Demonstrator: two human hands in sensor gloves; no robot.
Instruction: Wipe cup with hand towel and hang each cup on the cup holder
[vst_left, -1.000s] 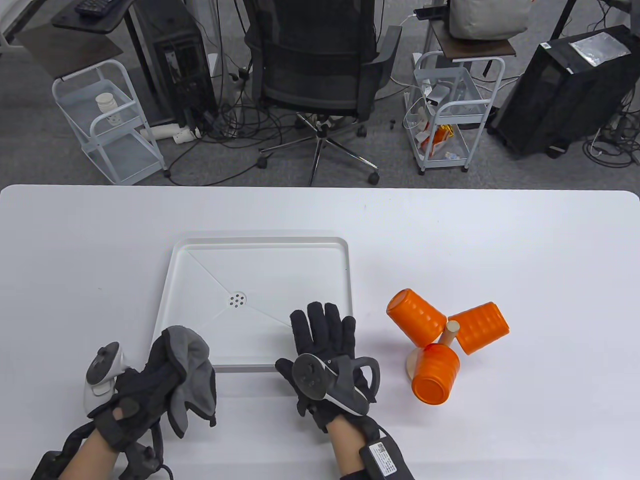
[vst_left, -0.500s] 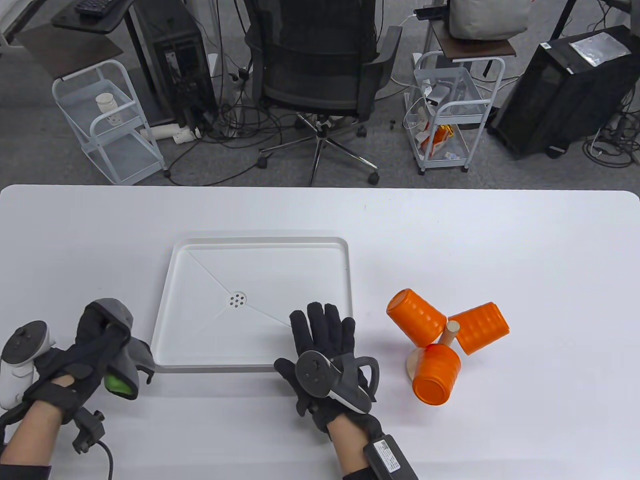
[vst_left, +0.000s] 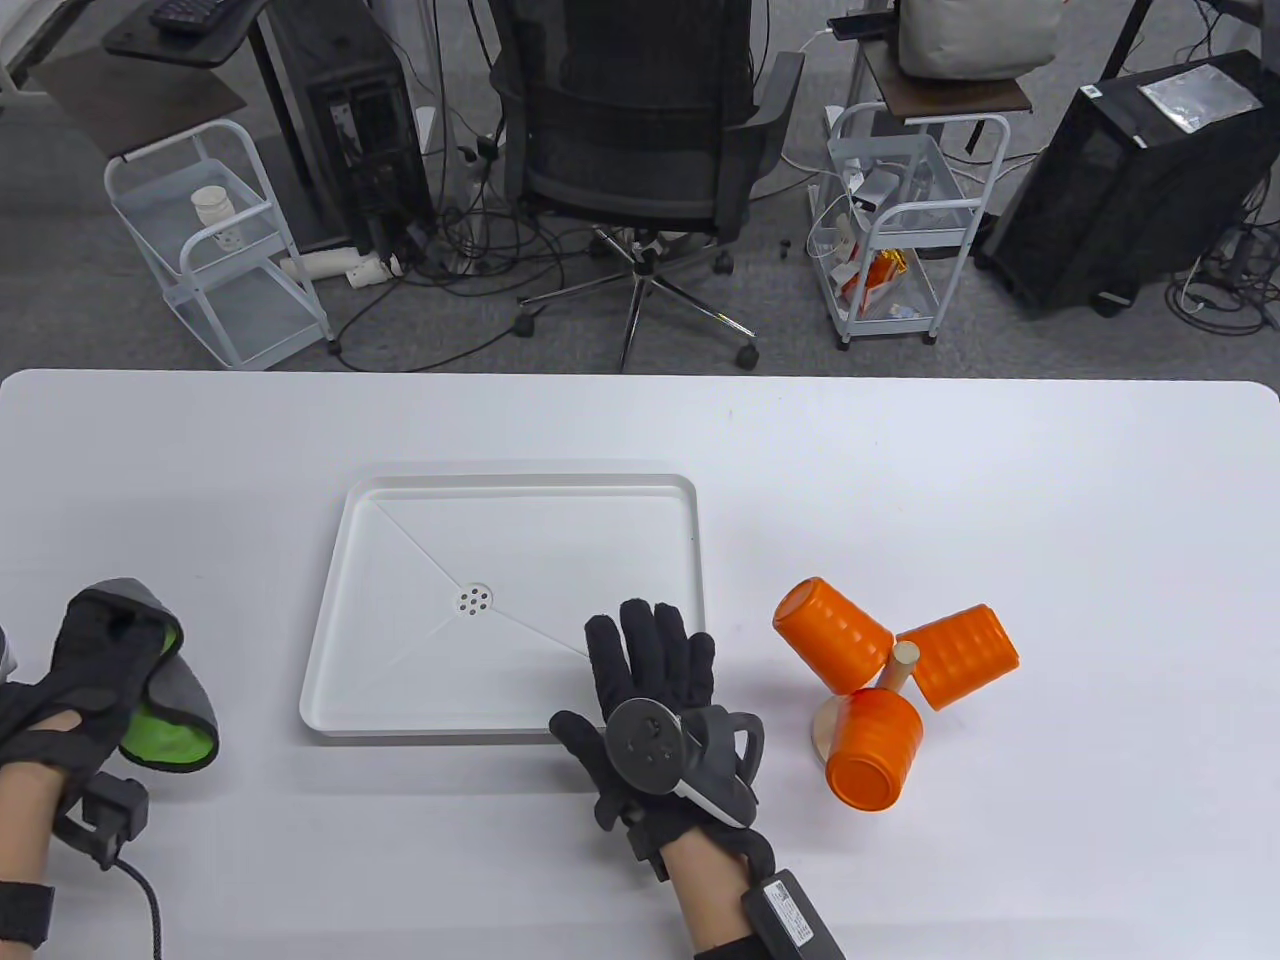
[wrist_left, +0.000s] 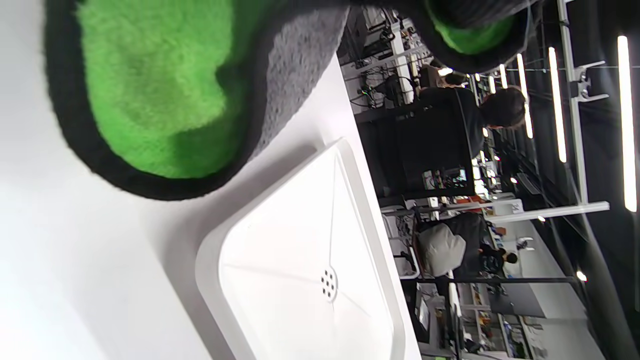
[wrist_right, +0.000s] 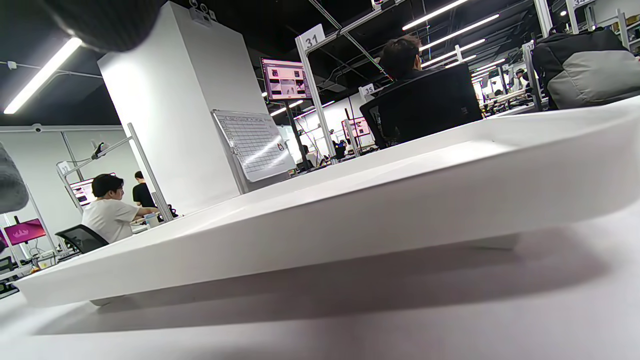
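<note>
Three orange cups (vst_left: 832, 633) (vst_left: 958, 655) (vst_left: 872, 748) hang upside down on the wooden cup holder (vst_left: 903, 664) at the right of the table. My left hand (vst_left: 95, 655) is at the table's far left edge, fingers curled over a grey and green hand towel (vst_left: 165, 712). The towel's green pile (wrist_left: 150, 90) fills the top of the left wrist view. My right hand (vst_left: 650, 665) lies flat with straight fingers over the front right corner of the white tray (vst_left: 500, 483), left of the cups and apart from them.
The white tray (wrist_left: 310, 280) with a small drain in its middle sits between my hands; its rim (wrist_right: 350, 220) crosses the right wrist view. Beyond the table's far edge stand an office chair (vst_left: 640, 150) and two wire carts (vst_left: 215, 240) (vst_left: 890, 230).
My left hand has carried the towel leftward, from beside the tray's front left corner to the table's far left edge. The right hand and the cups have stayed put.
</note>
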